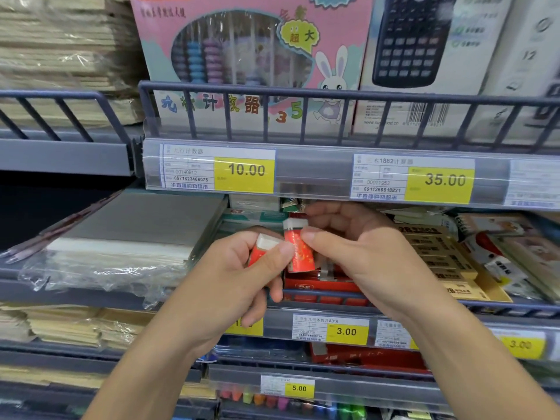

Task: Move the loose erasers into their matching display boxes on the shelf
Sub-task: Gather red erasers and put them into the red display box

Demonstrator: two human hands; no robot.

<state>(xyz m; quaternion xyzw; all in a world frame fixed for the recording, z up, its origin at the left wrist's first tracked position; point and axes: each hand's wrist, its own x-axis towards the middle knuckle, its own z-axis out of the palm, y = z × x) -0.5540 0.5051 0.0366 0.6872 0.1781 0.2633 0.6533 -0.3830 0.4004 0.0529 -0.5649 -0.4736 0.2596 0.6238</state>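
Both hands are raised in front of the middle shelf. My left hand [242,268] grips a white eraser in a red-orange sleeve [263,245], tilted, with its white end up. My right hand [360,253] pinches a second, upright red-sleeved eraser [298,248] between thumb and fingers; my left thumb tip touches its side. Directly below and behind the hands sits a red display box [321,286] of erasers on the shelf. To its right lies a tan display box [445,259] holding several beige erasers with black print.
A grey wire rail [333,294] fronts the middle shelf, with yellow price tags [347,331] below. A plastic-wrapped stack of paper [130,237] lies on the left. Above, the upper shelf holds a pink abacus box [242,56] and a calculator box [418,56].
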